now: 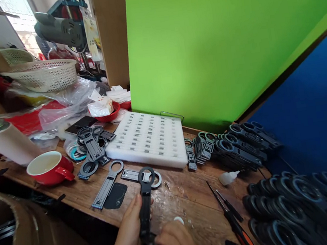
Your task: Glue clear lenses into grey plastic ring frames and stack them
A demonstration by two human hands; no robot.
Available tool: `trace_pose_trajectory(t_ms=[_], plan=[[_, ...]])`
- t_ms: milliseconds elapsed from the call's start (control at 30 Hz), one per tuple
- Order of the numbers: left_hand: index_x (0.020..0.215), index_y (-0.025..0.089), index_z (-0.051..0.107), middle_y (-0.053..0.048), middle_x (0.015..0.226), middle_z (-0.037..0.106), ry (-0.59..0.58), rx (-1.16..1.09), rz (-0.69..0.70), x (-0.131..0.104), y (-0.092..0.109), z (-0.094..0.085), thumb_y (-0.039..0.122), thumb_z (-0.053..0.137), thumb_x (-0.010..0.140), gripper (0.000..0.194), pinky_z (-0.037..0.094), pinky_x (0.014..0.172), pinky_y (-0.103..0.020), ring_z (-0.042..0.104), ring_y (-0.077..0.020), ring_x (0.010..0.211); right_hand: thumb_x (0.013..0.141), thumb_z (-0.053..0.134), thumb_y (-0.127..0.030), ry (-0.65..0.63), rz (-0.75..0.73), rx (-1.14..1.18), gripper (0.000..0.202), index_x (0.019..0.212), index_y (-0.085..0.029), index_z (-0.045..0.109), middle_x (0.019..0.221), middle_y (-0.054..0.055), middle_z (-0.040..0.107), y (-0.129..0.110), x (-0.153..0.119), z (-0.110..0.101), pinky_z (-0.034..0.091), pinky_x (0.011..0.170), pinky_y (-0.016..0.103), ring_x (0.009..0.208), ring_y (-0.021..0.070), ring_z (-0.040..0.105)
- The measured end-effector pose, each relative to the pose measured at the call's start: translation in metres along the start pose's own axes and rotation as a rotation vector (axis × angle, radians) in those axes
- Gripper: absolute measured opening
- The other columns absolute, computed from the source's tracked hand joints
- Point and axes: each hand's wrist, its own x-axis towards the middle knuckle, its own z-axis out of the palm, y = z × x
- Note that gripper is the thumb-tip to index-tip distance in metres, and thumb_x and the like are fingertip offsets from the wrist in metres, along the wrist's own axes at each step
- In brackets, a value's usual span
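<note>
I saw the left hand (pixel 131 222) clamped round a black ring-ended bracket (pixel 146 205), its long axis running from twelve o'clock, ring uppermost, to six; the lower end lay nearer the right hand (pixel 178 238), at its ten o'clock, those fingers curled, their grip impossible to tell.

Dark part (pixel 145 210), long & narrow, w/ ring at far end, is in L hand (pixel 131 228), pointing fwd; near end blurred.
</note>
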Motion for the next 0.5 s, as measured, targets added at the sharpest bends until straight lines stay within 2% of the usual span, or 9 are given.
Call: trace_pose_trajectory(t_ms=[67, 100, 200, 300, 400, 500], plan=[[0.093, 0.014, 0.068, -0.004, 0.077, 0.07, 0.027, 0.008, 0.014, 0.001, 0.001, 0.003, 0.061, 0.073, 0.059, 0.058, 0.043, 0.056, -0.023, 0.057, -0.013, 0.058, 0.092, 0.048, -0.028, 0.04, -0.079, -0.013, 0.011, 0.087, -0.022, 0.055, 0.067, 0.001, 0.061, 0.0, -0.003, 0.0, 0.043, 0.052, 0.025, 0.056, 0.0147, 0.054], [0.093, 0.015, 0.068, -0.004, 0.078, 0.07, 0.0, 0.022, 0.019, 0.001, 0.002, 0.004, 0.061, 0.073, 0.058, 0.058, 0.045, 0.058, -0.024, 0.059, -0.0139, 0.06, 0.091, 0.048, -0.028, 0.044, -0.063, 0.0, 0.009, 0.088, -0.022, 0.055, 0.07, 0.001, 0.061, 0.003, -0.003, -0.001, 0.044, 0.054, 0.026, 0.059, 0.015, 0.054], [0.099, 0.016, 0.069, -0.007, 0.09, 0.072, -0.224, 0.095, 0.014, -0.007, 0.005, 0.008, 0.058, 0.071, 0.064, 0.055, 0.049, 0.075, -0.031, 0.064, -0.0209, 0.08, 0.09, 0.049, -0.021, 0.021, 0.176, 0.074, 0.007, 0.091, -0.023, 0.056, 0.084, 0.004, 0.061, 0.013, 0.004, -0.006, 0.047, 0.067, 0.03, 0.076, 0.0175, 0.057], [0.107, 0.019, 0.068, -0.009, 0.111, 0.068, -0.402, 0.167, 0.05, -0.014, 0.001, 0.007, 0.057, 0.062, 0.075, 0.05, 0.039, 0.1, -0.042, 0.058, -0.0274, 0.109, 0.089, 0.049, -0.02, -0.003, 0.427, 0.164, 0.009, 0.088, -0.023, 0.058, 0.09, 0.004, 0.058, 0.024, 0.011, -0.006, 0.048, 0.072, 0.031, 0.085, 0.0184, 0.056], [0.118, 0.023, 0.062, -0.008, 0.127, 0.06, -0.45, 0.28, 0.141, -0.012, -0.005, 0.001, 0.052, 0.068, 0.071, 0.055, 0.032, 0.107, -0.043, 0.046, -0.0283, 0.125, 0.089, 0.05, -0.025, 0.023, 0.544, 0.235, 0.01, 0.084, -0.022, 0.058, 0.086, 0.003, 0.056, 0.03, 0.013, -0.001, 0.046, 0.071, 0.03, 0.082, 0.0178, 0.054], [0.122, 0.023, 0.058, -0.009, 0.128, 0.059, -0.433, 0.262, 0.109, -0.006, -0.009, -0.002, 0.049, 0.073, 0.067, 0.063, 0.04, 0.101, -0.046, 0.05, -0.0311, 0.12, 0.086, 0.055, -0.033, 0.169, 0.673, 0.233, 0.012, 0.084, -0.021, 0.054, 0.076, 0.0, 0.054, 0.034, 0.01, 0.005, 0.043, 0.063, 0.026, 0.07, 0.0159, 0.052]])
